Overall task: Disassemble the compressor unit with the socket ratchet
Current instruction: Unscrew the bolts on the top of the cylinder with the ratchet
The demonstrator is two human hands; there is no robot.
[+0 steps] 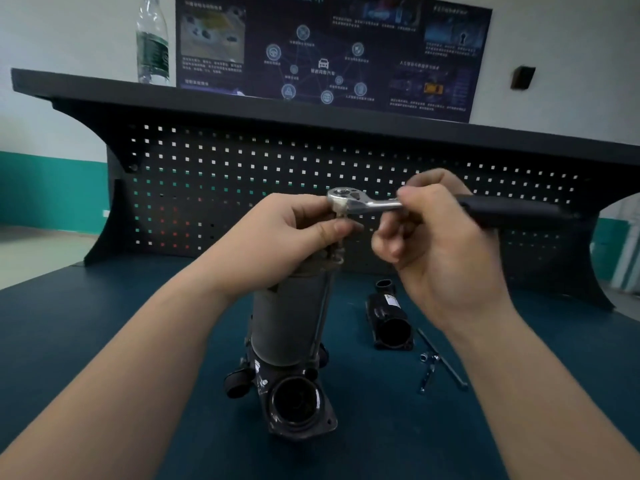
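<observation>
Now my left hand [294, 233] grips the compressor unit's [294, 323] top; my right hand [440, 244] holds the socket ratchet [367, 201], apparently seated there

Your left hand [277, 237] gripped the compressor unit's [291, 327] top; your right hand [440, 237] held the socket ratchet [374, 202] on it.

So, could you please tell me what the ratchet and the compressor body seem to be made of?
Socket ratchet: head and neck look like polished, chrome-like metal with bright reflections; the black grip looks matte, probably rubber or plastic. Compressor unit: dull grey cylinder, likely bare metal, with a darker, scuffed flange at the near end.
</observation>
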